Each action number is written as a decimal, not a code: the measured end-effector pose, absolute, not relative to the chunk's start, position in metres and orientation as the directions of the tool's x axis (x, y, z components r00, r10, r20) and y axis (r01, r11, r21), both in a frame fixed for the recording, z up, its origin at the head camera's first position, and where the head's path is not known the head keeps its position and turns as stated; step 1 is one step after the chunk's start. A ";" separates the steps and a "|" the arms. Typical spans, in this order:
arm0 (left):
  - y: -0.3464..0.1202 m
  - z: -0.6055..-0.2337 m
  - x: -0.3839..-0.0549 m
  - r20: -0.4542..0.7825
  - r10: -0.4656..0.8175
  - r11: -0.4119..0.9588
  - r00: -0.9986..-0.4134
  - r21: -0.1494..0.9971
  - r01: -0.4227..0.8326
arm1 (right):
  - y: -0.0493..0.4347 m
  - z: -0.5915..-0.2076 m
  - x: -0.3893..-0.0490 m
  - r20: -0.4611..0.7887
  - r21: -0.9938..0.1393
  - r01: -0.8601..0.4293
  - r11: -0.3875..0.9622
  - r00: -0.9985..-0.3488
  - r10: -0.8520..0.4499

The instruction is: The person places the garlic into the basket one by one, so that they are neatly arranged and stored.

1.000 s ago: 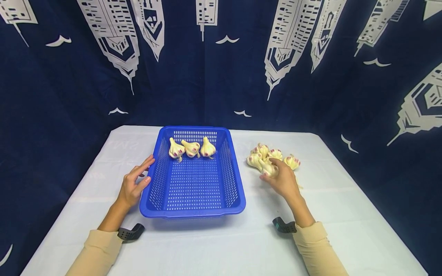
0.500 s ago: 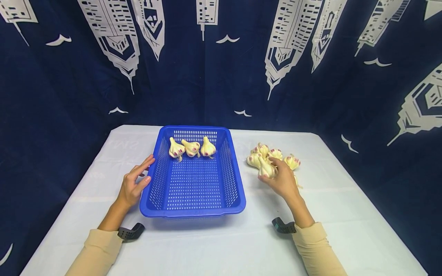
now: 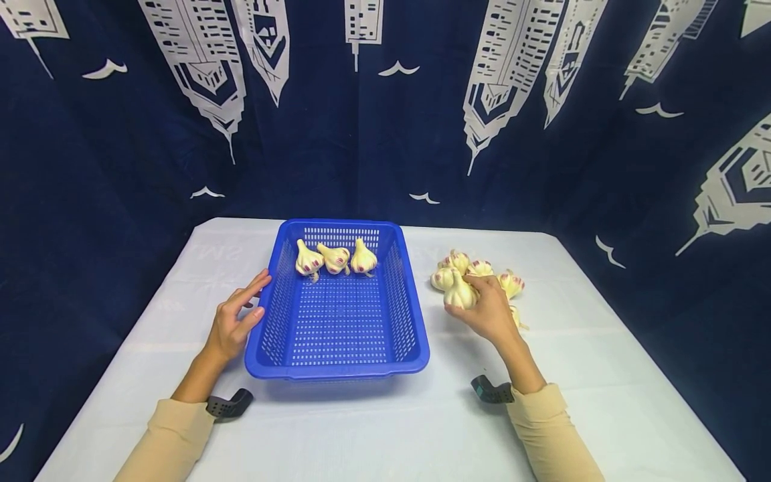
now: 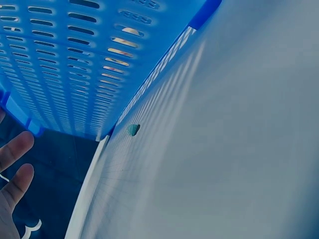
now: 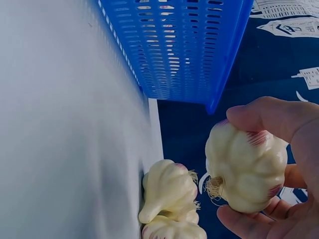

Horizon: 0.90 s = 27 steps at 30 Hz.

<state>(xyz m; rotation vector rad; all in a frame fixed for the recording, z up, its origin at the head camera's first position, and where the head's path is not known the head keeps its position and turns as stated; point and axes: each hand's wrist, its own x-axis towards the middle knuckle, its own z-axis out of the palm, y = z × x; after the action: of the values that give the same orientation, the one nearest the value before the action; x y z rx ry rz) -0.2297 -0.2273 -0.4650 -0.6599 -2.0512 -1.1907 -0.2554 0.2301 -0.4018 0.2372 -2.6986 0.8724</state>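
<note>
My right hand (image 3: pixel 490 309) holds a garlic bulb (image 3: pixel 460 292) beside the small pile of garlic. Thumb and fingers curve round the bulb (image 5: pixel 246 167) in the right wrist view, its roots facing out. To the left stands a blue plastic basket (image 3: pixel 337 370) with slotted walls. Three garlic bulbs (image 3: pixel 333 259) lie in a row at the basket's far end. My left hand (image 3: pixel 231 326) is at the basket's left side, fingers extended and fingertips right at the rim. Only some of its fingers (image 4: pixel 17 149) show in the left wrist view.
Several more garlic bulbs (image 3: pixel 510 284) lie on the white tabletop (image 3: pixel 361 435) right of the basket, partly hidden by my right hand. A dark blue curtain (image 3: pixel 325 161) with white building prints hangs behind the table.
My right hand has drawn the garlic bulb slightly left, toward the basket and away from the pile, and the bulb now shows more fully. The left hand and basket stay put.
</note>
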 end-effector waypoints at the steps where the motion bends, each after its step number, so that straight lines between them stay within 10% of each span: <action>1: -0.227 -0.465 -0.230 0.754 0.093 0.457 -0.650 0.548 0.701 | 0.230 -0.401 -0.255 0.330 -0.543 -0.246 0.803 -0.942 -0.066; 27: -0.226 -0.463 -0.227 0.740 0.095 0.469 -0.666 0.557 0.685 | 0.220 -0.370 -0.258 0.379 -0.516 -0.312 0.798 -0.918 -0.114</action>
<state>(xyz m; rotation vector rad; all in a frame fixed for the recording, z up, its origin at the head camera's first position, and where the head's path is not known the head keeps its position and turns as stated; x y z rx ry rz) -0.2267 -0.2257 -0.4633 -0.6449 -2.0767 -1.1868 -0.2583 0.2204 -0.3697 0.3244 -2.6562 0.8452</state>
